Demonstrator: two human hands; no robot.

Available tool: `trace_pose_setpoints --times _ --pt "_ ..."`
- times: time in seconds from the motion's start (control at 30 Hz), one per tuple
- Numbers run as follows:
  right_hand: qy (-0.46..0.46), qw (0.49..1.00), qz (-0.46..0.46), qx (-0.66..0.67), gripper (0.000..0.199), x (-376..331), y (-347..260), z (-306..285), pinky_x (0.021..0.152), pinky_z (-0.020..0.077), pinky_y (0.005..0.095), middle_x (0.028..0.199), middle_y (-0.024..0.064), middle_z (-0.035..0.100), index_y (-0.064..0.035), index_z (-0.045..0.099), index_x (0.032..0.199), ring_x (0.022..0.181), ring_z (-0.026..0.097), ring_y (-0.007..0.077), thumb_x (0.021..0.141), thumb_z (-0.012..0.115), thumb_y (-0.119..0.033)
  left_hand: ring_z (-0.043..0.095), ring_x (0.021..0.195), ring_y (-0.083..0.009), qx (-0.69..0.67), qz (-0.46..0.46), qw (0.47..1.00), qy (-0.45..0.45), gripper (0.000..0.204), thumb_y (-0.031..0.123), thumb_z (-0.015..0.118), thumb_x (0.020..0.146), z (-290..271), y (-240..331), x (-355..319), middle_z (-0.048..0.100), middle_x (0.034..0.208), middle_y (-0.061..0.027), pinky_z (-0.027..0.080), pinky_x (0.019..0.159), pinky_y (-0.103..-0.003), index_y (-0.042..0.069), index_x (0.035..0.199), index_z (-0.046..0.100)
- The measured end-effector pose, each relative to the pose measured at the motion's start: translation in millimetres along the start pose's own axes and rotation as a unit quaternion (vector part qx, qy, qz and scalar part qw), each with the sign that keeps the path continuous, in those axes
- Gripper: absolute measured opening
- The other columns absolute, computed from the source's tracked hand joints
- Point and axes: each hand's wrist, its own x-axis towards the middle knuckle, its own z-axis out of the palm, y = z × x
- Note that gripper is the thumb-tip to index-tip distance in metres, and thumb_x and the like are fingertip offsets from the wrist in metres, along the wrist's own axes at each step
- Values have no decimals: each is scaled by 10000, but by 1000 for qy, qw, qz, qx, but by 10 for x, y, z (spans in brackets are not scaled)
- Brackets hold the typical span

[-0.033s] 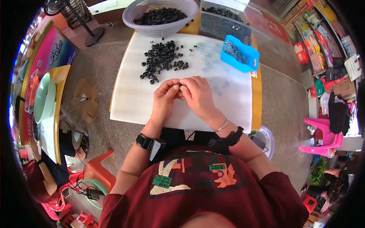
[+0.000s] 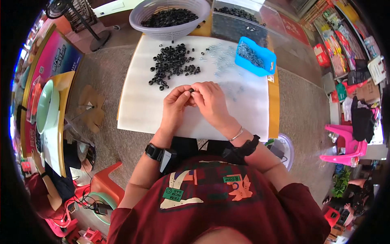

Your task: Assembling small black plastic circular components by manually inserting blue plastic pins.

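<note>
Both hands meet over the near half of a white sheet (image 2: 140,110) on the table. My left hand (image 2: 175,105) pinches a small round black part (image 2: 191,90) between thumb and fingers. From the other side, the fingertips of my right hand (image 2: 210,101) close on the same part. Most of it is covered by the fingers. Just beyond the left hand lies a heap of black ring-like parts (image 2: 170,61) of mixed sizes. Past the right hand, thin clear or silvery pieces (image 2: 221,59) are scattered; their exact kind is too small to tell.
A blue tray (image 2: 243,65) with small silvery pieces stands at the sheet's far right. Behind the sheet are a grey basket (image 2: 140,25) of black parts and a clear bin (image 2: 233,30). A person (image 2: 50,191) sits at another table on the left, near an orange stool (image 2: 106,183).
</note>
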Motion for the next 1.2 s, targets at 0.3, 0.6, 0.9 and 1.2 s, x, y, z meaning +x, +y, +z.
trace_pose_setpoints --times 0.3,0.6,0.9,1.2 --pt "-18 996 -2 86 123 -11 -21 -113 732 430 416 838 103 602 -63 608 937 807 565 312 817 590 -43 610 743 -139 -15 -32 999 -19 163 75 525 951 -73 35 7 636 921 -92 539 701 -294 -14 1073 587" --pt "58 988 95 -102 60 -142 879 -662 723 429 412 803 83 606 -70 634 848 798 575 296 792 629 -50 603 752 -139 -36 -25 999 -21 181 70 499 960 -18 64 1 624 952 -104 539 713 -289 -15 1102 573" --pt "-58 989 54 -128 84 -27 761 -581 803 394 377 864 43 597 -90 671 856 882 549 244 776 659 -67 606 763 -131 -45 -32 998 -28 179 70 483 968 -73 39 19 624 964 -105 540 716 -288 -10 1109 558" --pt "-86 984 34 -152 86 -60 892 -643 791 363 393 877 23 576 -117 689 842 898 523 237 765 663 -89 604 782 -128 -43 -41 998 -31 185 76 490 967 -63 50 11 620 966 -104 539 724 -288 -10 1116 557"
